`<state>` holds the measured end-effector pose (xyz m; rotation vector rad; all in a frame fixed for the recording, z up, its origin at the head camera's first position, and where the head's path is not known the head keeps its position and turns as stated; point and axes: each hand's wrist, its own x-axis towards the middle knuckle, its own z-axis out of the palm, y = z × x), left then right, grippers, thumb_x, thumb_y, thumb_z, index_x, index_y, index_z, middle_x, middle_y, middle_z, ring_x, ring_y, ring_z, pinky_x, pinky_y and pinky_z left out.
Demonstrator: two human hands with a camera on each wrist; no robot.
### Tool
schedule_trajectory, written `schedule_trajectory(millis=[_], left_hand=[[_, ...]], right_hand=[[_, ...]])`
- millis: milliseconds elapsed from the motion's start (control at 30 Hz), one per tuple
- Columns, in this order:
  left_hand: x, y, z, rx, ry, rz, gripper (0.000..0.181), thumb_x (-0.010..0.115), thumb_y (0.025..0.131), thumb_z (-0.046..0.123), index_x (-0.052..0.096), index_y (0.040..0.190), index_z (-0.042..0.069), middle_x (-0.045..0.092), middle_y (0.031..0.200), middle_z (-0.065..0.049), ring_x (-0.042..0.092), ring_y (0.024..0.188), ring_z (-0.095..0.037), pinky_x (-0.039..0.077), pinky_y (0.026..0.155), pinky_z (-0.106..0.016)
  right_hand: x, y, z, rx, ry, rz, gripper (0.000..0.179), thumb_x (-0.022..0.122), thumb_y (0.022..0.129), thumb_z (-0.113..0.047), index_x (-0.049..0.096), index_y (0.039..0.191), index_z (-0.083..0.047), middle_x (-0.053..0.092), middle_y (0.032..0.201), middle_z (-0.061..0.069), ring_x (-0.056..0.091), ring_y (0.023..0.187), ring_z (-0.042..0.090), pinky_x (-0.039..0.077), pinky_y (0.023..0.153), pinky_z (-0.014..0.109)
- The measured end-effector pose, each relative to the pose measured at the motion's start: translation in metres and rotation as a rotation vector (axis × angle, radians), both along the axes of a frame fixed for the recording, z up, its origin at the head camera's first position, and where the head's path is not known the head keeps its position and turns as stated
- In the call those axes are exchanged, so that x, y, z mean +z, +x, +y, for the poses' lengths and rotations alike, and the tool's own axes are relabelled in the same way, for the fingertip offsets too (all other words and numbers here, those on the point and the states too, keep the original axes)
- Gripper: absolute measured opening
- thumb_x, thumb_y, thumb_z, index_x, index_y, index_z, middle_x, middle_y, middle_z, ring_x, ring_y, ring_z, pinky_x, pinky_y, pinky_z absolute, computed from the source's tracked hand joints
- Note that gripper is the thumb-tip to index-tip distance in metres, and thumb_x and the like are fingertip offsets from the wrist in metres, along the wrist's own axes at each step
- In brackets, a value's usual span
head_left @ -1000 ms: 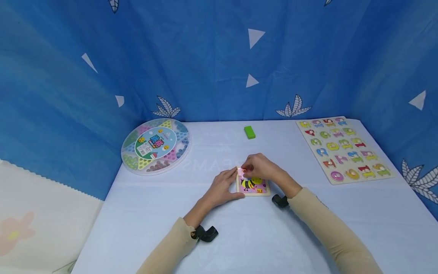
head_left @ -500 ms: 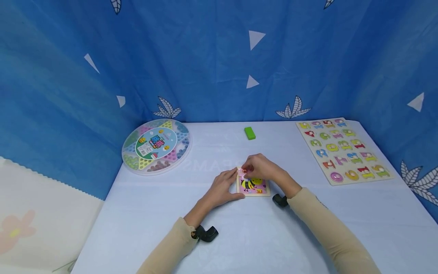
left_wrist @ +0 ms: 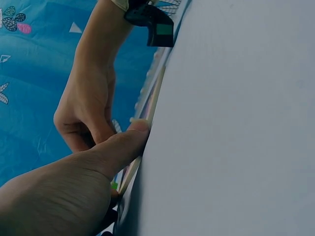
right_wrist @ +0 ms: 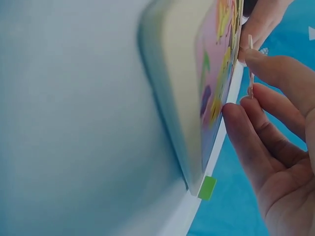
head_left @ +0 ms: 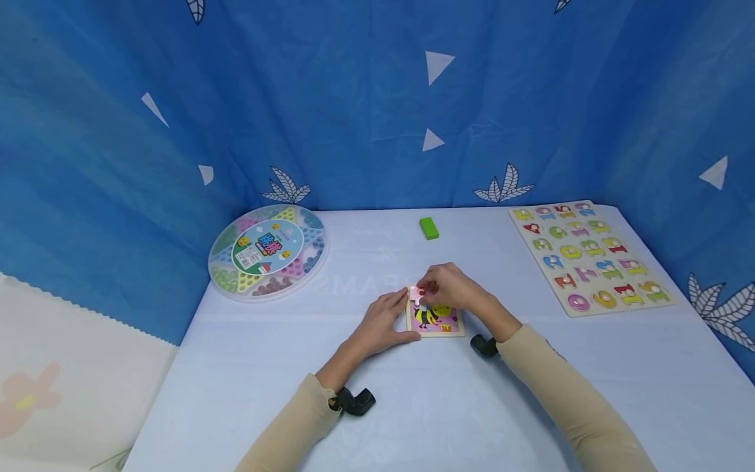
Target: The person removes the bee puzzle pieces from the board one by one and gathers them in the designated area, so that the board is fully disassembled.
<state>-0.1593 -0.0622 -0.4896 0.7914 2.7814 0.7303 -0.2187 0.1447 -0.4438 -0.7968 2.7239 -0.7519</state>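
Observation:
A small square wooden jigsaw puzzle [head_left: 442, 335] with a bee picture lies on the table in the head view. My left hand [head_left: 382, 324] holds its left side, thumb at the near corner and fingertips by the far corner. Over the far left part of the picture, my right hand [head_left: 451, 286] pinches a pink puzzle piece [head_left: 415, 294]. In the right wrist view the piece [right_wrist: 250, 43] appears edge-on between thumb and fingertips, just off the picture's face. The left wrist view shows the left thumb [left_wrist: 138, 126] on the puzzle's edge.
A green block [head_left: 429, 228] lies beyond the puzzle. At the back left is a round Chinese checkers set [head_left: 253, 288] with marbles. A wooden number board [head_left: 566, 275] lies at the right. A blue curtain [head_left: 366, 98] hangs behind the white table [head_left: 413, 419].
The pink piece now shows more of its outline, lifted a little at the far left corner in my right fingers. The left hand keeps its place on the puzzle.

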Motion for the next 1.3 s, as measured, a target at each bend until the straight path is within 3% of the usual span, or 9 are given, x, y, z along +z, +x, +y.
schedule_trajectory(millis=[367, 867, 1300], left_hand=[[0.001, 0.000, -0.001, -0.002, -0.005, -0.024, 0.089, 0.068, 0.086, 0.052, 0.033, 0.150, 0.001, 0.025, 0.162, -0.006, 0.029, 0.146, -0.027, 0.028, 0.117, -0.048], [0.001, 0.002, -0.001, -0.007, 0.025, -0.005, 0.089, 0.071, 0.085, 0.050, 0.035, 0.149, 0.000, 0.028, 0.161, -0.009, 0.031, 0.145, -0.030, 0.029, 0.115, -0.050], [-0.001, 0.001, -0.001, -0.002, 0.031, -0.026, 0.089, 0.070, 0.086, 0.049, 0.033, 0.150, 0.001, 0.025, 0.162, -0.007, 0.029, 0.146, -0.029, 0.027, 0.117, -0.049]], right_hand=[[0.005, 0.005, 0.019, -0.057, 0.003, -0.023, 0.030, 0.080, 0.081, -0.021, 0.076, 0.108, -0.009, 0.070, 0.095, -0.001, 0.060, 0.081, 0.010, 0.055, 0.075, 0.024], [0.002, 0.012, 0.076, -0.150, 0.011, -0.006, 0.029, 0.081, 0.079, -0.019, 0.076, 0.106, -0.009, 0.070, 0.097, 0.002, 0.060, 0.088, 0.017, 0.054, 0.080, 0.032], [-0.004, 0.012, 0.101, -0.143, 0.072, -0.036, 0.031, 0.080, 0.080, -0.016, 0.075, 0.109, -0.009, 0.069, 0.099, 0.001, 0.061, 0.090, 0.015, 0.055, 0.082, 0.036]])
